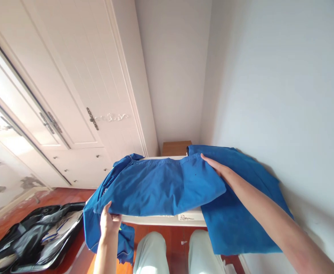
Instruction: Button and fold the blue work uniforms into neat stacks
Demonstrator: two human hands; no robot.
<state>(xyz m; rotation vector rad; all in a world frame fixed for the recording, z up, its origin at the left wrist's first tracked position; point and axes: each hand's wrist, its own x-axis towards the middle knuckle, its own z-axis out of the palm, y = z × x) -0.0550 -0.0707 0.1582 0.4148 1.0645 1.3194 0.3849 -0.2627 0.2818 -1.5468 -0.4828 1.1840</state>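
A folded blue garment [161, 186] is stretched out in front of me over a white table; its exact kind I cannot make out. My left hand [109, 220] grips its lower left corner, thumb on top. At the upper right corner, my right hand [212, 163] is closed on the edge of the cloth. More blue cloth [91, 224] with thin light piping hangs over the table's left end. To the right, another blue piece of clothing [241, 224] lies spread and drapes over the front edge, partly behind my right arm.
The white table [152, 220] stands before my knees. An open suitcase [52, 243] with packed things lies on the reddish floor at left. Beyond it rises a white wardrobe [69, 76]. A brown box-like piece [176, 147] is in the corner; a wall [283, 95] bounds the right.
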